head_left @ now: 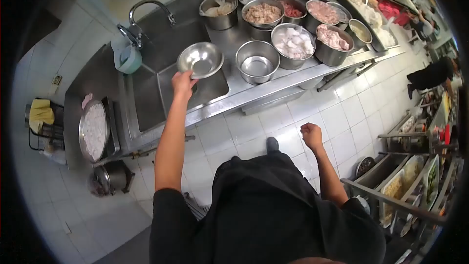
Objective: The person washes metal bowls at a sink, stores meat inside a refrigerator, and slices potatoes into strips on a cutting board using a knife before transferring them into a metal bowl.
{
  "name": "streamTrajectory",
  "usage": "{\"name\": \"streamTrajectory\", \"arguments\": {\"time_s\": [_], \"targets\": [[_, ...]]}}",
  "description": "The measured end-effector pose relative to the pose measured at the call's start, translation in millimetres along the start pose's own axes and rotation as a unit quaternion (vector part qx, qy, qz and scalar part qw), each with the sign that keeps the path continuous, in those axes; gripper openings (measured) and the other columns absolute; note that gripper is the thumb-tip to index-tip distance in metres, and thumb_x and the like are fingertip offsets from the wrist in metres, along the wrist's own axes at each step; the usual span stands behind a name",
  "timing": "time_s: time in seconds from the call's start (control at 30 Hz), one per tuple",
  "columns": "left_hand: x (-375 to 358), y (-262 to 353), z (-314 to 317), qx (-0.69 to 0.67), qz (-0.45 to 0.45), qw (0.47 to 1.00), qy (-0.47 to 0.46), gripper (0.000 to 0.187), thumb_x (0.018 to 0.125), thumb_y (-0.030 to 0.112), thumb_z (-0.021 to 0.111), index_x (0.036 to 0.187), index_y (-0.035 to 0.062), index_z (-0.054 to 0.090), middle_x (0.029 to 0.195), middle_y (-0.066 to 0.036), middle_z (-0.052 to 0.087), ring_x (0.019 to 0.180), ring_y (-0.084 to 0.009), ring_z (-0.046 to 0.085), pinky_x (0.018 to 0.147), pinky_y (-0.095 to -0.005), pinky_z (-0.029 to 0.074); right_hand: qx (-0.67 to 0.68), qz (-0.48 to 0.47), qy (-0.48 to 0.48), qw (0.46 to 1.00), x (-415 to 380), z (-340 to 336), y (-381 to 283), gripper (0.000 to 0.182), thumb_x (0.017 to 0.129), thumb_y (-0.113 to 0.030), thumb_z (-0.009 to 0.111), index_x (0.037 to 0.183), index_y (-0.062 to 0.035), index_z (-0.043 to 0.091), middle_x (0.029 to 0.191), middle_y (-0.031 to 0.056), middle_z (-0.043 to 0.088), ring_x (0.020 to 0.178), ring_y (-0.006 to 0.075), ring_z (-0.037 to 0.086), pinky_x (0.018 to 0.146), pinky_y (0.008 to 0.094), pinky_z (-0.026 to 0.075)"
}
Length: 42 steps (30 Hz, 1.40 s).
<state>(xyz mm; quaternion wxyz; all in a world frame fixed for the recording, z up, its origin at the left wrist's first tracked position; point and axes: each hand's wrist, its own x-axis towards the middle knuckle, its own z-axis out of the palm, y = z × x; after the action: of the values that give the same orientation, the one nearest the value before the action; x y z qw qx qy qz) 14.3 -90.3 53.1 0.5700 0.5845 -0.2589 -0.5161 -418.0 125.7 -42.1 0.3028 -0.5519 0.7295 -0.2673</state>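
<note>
L hand (183, 84) grips rim of empty metal bowl (200, 60) over sink (166, 80); R hand (311, 136) hangs apart, fingers curled, prob. holding nothing, though palm's hidden.

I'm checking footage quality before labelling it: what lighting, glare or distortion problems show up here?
Head view: fisheye curvature bends the counter, corners fall to black; glare whitens floor tiles and glints in the steel bowl under the left hand; right-edge shelves look stretched and soft.
</note>
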Motion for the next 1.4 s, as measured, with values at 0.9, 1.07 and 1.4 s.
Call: {"name": "streamTrajectory", "arguments": {"time_s": [0.9,1.07,1.4], "targets": [[-13.5,54.2,-133.6,0.105,0.020,0.989,0.100,0.017,0.077,0.000,0.061,0.075,0.0059,0.045,0.072,-0.005,0.053,0.062,-0.0140,0.056,0.049,-0.0272,0.051,0.061,-0.350,-0.070,0.932,176.3,152.1,-377.6,0.043,0.085,-0.028,0.056,0.118,-0.0012,0.054,0.103,0.0235,0.061,0.094,0.0370,0.060,0.084,0.0392,0.046],[37.0,51.7,-172.5,0.102,0.003,0.991,0.087,0.020,0.076,-0.001,0.061,0.075,0.0050,0.043,0.071,-0.006,0.050,0.056,-0.0129,0.053,0.047,-0.0279,0.052,0.033,-0.327,0.134,0.935,314.9,292.0,-468.5,0.063,0.084,-0.040,0.052,0.127,0.0049,0.040,0.125,0.0254,0.046,0.115,0.0354,0.046,0.096,0.0413,0.037],[124.6,16.5,-175.2,0.221,-0.050,0.974,-0.007,0.014,0.076,-0.004,0.057,0.078,0.0032,0.045,0.075,-0.007,0.051,0.060,-0.0156,0.054,0.049,-0.0308,0.055,-0.050,-0.316,-0.159,0.934,241.9,317.7,-444.0,0.021,0.064,-0.010,0.061,0.082,-0.0024,0.069,0.089,0.0210,0.064,0.089,0.0365,0.061,0.079,0.0428,0.049]]}}
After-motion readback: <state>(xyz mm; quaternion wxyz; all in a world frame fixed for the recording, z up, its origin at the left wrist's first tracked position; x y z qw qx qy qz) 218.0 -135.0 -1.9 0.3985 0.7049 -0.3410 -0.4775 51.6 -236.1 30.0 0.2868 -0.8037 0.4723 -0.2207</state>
